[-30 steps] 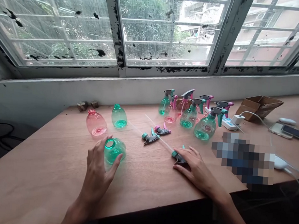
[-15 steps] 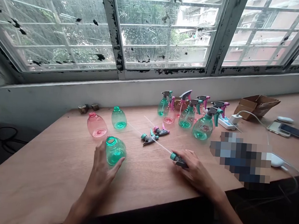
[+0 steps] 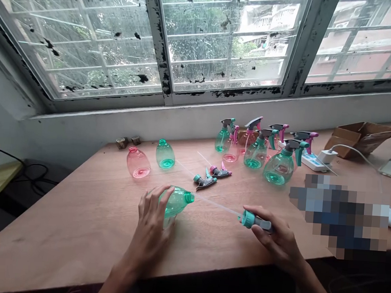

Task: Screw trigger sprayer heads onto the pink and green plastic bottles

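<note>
My left hand [image 3: 151, 226] grips a green empty bottle [image 3: 175, 202], tipped on its side with its neck pointing right. My right hand [image 3: 276, 239] holds a green-and-grey spray head [image 3: 255, 221]; its clear dip tube [image 3: 216, 204] reaches left toward the bottle's mouth, and I cannot tell if the tip is inside. Both are just above the wooden table [image 3: 76, 218].
A pink bottle [image 3: 138, 163] and a green bottle [image 3: 165, 154] stand capless behind. Two loose spray heads [image 3: 211, 176] lie mid-table. Several assembled spray bottles [image 3: 265, 151] stand at the back right, near a power strip [image 3: 311, 161] and a cardboard box [image 3: 362, 136].
The green bottle went from upright to tipped sideways in my left hand. My right hand lifted the spray head off the table and aimed its tube at the bottle's mouth.
</note>
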Demonstrator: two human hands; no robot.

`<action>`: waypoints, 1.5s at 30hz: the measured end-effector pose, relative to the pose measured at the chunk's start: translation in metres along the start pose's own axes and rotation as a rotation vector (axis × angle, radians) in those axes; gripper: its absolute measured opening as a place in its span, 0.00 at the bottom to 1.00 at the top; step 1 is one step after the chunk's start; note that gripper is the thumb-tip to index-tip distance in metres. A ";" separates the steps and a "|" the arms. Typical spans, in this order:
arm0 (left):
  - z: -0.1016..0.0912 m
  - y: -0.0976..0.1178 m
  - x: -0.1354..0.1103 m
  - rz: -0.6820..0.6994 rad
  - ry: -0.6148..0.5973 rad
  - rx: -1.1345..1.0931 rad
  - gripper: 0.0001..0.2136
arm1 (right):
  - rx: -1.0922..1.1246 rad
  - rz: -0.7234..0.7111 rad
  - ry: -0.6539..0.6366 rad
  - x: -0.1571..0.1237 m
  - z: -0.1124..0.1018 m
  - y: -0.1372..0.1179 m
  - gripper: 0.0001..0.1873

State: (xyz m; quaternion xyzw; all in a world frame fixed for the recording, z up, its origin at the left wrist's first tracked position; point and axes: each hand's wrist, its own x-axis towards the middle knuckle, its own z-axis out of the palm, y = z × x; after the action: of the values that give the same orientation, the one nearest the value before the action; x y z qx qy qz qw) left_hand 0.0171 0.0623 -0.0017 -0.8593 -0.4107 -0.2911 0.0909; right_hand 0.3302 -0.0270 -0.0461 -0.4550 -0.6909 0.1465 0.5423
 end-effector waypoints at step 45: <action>0.002 0.024 -0.023 0.032 -0.162 -0.485 0.38 | 0.615 0.513 -0.239 0.015 0.024 -0.019 0.23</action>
State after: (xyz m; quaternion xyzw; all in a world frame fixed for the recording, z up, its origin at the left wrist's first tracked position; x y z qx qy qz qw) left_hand 0.0246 0.0329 -0.0143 -0.8828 -0.3212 -0.3099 -0.1464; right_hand 0.2997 -0.0185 -0.0322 -0.4090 -0.5371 0.5282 0.5150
